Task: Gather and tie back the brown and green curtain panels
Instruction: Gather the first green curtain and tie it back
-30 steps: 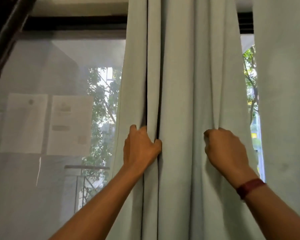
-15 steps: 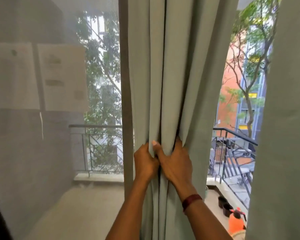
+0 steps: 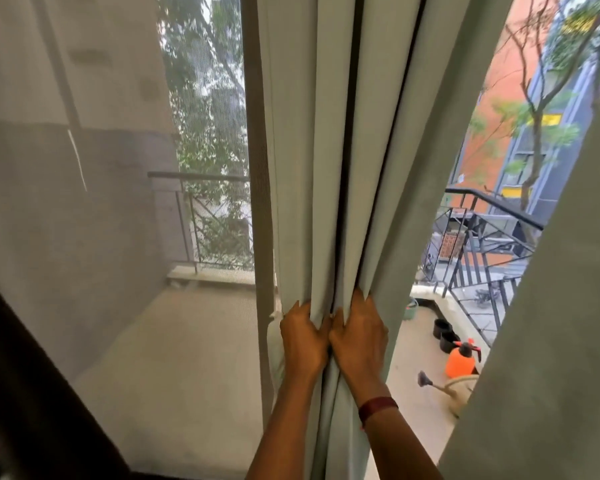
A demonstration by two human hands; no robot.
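Note:
A pale green curtain panel [image 3: 329, 140] hangs bunched in narrow folds at the middle of the window. My left hand [image 3: 302, 337] grips its left folds and my right hand [image 3: 359, 336] grips the right folds, knuckles almost touching. A second pale green panel [image 3: 548, 341] hangs at the right edge. A dark brown curtain edge [image 3: 25, 386] runs diagonally across the lower left corner.
A sheer mesh screen [image 3: 94, 202] covers the left pane beside a window frame post [image 3: 257, 168]. Outside lie a balcony floor, a black railing [image 3: 492, 237], dark pots [image 3: 445, 336], an orange spray bottle [image 3: 459, 362] and a watering can [image 3: 458, 389].
My hands have come together from apart, squeezing the green panel into a tight bunch. The view has tilted downward, showing more of the balcony on the right.

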